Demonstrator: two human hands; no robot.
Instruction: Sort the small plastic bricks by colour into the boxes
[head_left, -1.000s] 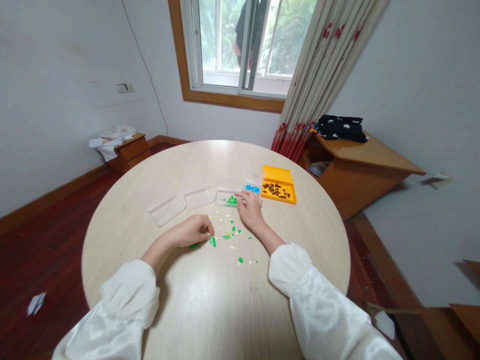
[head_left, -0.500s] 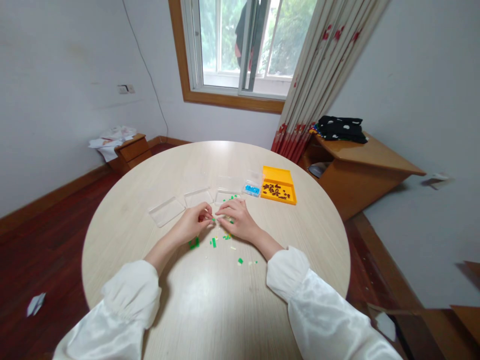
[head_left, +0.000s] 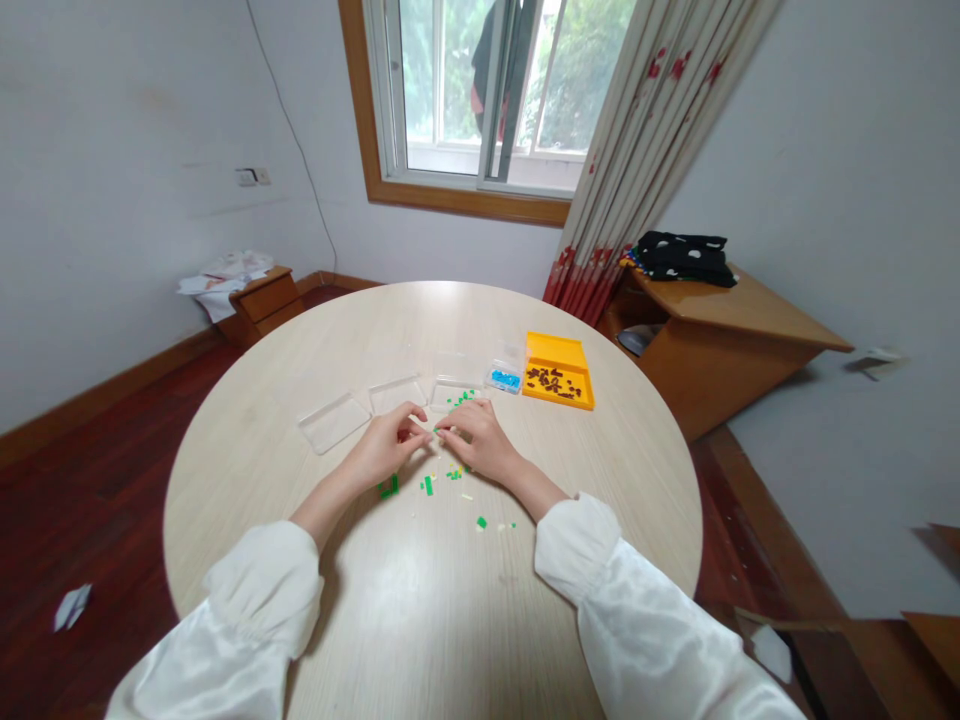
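Observation:
My left hand [head_left: 390, 442] and my right hand [head_left: 480, 438] meet fingertip to fingertip over the middle of the round table [head_left: 442, 600]. A tiny green brick [head_left: 436, 430] shows at the right fingertips, which are pinched together. The left thumb and fingers are also closed at their tips; what they grip is too small to make out. Just below the hands lie loose green bricks [head_left: 428, 486], a green brick piece [head_left: 388, 487] by the left wrist, and small green and yellow bricks [head_left: 454, 473]. Closer to me is another green brick [head_left: 481, 523], among pale bits.
Beyond the hands stand clear plastic trays [head_left: 334, 423], one holding green bricks [head_left: 461, 398]. To their right are a clear box of blue bricks [head_left: 504, 380] and an open yellow case [head_left: 559, 350] with dark brown pieces. A wooden cabinet [head_left: 742, 310] stands right of the table.
The right fingers have closed from a more spread pose. The green brick, earlier at the left fingertips, now shows slightly higher and to the right, at the right fingertips.

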